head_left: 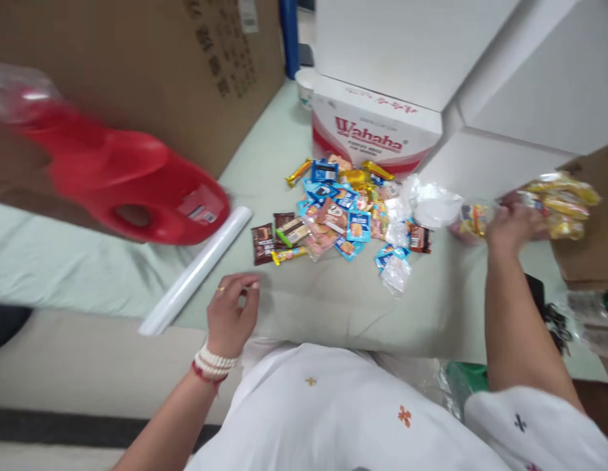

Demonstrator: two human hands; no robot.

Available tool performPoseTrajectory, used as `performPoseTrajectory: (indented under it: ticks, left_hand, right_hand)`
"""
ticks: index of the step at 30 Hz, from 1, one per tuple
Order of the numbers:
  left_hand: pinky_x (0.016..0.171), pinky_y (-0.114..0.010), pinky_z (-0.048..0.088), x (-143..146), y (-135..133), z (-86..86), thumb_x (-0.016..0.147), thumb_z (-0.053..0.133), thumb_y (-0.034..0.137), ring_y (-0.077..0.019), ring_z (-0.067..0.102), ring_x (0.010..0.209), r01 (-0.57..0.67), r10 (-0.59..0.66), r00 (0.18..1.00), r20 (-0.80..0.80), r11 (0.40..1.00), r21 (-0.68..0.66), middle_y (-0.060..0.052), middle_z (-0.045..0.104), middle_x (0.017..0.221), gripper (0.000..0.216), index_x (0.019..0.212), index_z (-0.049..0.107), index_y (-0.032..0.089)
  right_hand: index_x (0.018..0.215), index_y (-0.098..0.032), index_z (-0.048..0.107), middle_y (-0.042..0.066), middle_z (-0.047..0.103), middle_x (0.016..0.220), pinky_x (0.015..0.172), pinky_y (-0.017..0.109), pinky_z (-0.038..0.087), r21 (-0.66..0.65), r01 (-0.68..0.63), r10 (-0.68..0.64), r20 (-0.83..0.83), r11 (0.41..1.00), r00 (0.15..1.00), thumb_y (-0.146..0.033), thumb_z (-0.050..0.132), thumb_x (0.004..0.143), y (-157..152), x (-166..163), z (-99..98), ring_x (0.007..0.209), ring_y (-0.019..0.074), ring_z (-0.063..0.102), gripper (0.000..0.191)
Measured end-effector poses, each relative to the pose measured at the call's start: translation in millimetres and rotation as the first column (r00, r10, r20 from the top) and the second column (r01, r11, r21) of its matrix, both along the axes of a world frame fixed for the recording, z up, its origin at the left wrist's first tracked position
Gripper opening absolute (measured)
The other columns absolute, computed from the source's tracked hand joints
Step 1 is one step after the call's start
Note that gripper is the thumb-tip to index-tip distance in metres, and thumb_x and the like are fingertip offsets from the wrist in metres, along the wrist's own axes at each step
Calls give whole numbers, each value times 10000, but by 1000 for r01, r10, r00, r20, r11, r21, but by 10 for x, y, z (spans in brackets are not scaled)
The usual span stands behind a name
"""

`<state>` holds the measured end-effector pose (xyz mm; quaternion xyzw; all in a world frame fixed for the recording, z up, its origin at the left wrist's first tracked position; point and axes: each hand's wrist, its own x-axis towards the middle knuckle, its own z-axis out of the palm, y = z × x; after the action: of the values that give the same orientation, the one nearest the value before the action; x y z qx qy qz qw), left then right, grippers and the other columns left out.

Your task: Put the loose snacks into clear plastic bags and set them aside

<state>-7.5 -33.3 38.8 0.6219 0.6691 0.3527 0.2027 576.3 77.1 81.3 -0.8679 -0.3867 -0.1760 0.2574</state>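
My left hand [233,307] hovers near the table's front edge, thumb and fingertips brought together, with nothing visible in them. Beyond it lies a pile of wrapped snacks [333,219]: blue packets, brown wrappers and yellow bars. At the right, my right hand [512,226] is at a clear tub of colourful packets [473,219] and a pinkish container [542,226] heaped with yellow-wrapped snacks [563,203]. Its fingers are blurred, so their grip on either one is unclear. Crumpled clear wrappers [397,271] lie by the pile.
A white Wahaha carton [377,127] stands behind the pile, with white boxes [534,78] around it. On the left are a red plastic jug [132,176], a white roll [196,271] and a big cardboard box [152,72]. Keys [559,324] lie at the right.
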Motion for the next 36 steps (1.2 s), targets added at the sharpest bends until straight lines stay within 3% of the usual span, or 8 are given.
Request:
performPoseTrajectory:
  ticks: [6, 13, 19, 22, 26, 29, 33, 36]
  left_hand:
    - [1031, -467, 511, 26, 387, -206, 955, 507, 360, -290, 629, 1158, 19, -3, 986, -164, 995, 97, -145, 682, 1224, 331, 1168, 689, 183]
    - [1244, -657, 232, 492, 824, -596, 892, 586, 376, -420, 229, 1560, 279, -273, 933, -236, 960, -5, -242, 368, 1626, 589, 1411, 534, 100]
    - [1274, -640, 196, 631, 814, -521, 852, 621, 309, -368, 360, 1504, 275, -263, 958, -117, 956, 106, -174, 517, 1507, 560, 1386, 507, 188]
    - [1241, -609, 294, 502, 545, -436, 880, 611, 317, -354, 401, 1475, 211, -197, 976, -89, 957, 197, -165, 572, 1425, 453, 1310, 538, 198]
    - [1103, -519, 480, 252, 80, -422, 931, 565, 297, -311, 588, 1277, 262, -247, 964, -98, 944, 200, -141, 660, 1250, 226, 1126, 632, 202]
    - [1034, -473, 524, 97, -188, -452, 940, 571, 274, -284, 638, 1193, 235, -226, 972, -71, 957, 168, -120, 682, 1183, 151, 1035, 665, 206]
    - [1005, -443, 532, 64, -367, -371, 942, 590, 282, -258, 658, 1130, 180, -187, 981, 53, 977, 115, -104, 683, 1155, 147, 1026, 687, 208]
    - [875, -367, 575, 250, -383, -209, 955, 593, 329, -222, 665, 1035, 280, -271, 925, 265, 960, 3, -87, 674, 1110, 172, 1045, 695, 224]
  right_hand:
    - [976, -213, 724, 189, 730, 998, 912, 499, 508, 170, -360, 365, -1, 917, 931, -385, 515, 987, -1256, -957, -391, 1041, 330, 655, 271]
    - [957, -163, 746, 140, 705, 1031, 742, 395, 562, 214, -221, 298, -460, 951, 837, -524, 600, 929, -2277, -1823, -727, 851, 246, 671, 390]
    - [1164, -154, 715, 75, 706, 906, 623, 289, 493, 235, -69, 206, -630, 970, 749, -540, 622, 904, -2088, -1537, -594, 630, 142, 564, 475]
    - [1070, -172, 736, 66, 711, 895, 692, 304, 502, 190, -218, 288, -596, 957, 749, -511, 600, 904, -1772, -1438, -494, 718, 173, 600, 402]
    - [1058, -198, 728, 83, 698, 1011, 757, 305, 477, -103, -580, 444, -539, 808, 715, -364, 644, 859, -1338, -1525, -450, 838, 199, 615, 272]
    - [956, -190, 720, 85, 674, 967, 729, 289, 421, -370, -604, 415, -476, 705, 776, -257, 670, 824, -1178, -1656, -494, 833, 197, 586, 156]
    - [852, -181, 707, 66, 670, 844, 705, 295, 408, -266, -521, 304, -569, 811, 764, -314, 597, 883, -1266, -1754, -532, 763, 187, 568, 175]
    - [897, -178, 721, 46, 670, 778, 634, 291, 439, 26, -406, 249, -824, 914, 509, -501, 656, 841, -1437, -1865, -478, 696, 182, 561, 334]
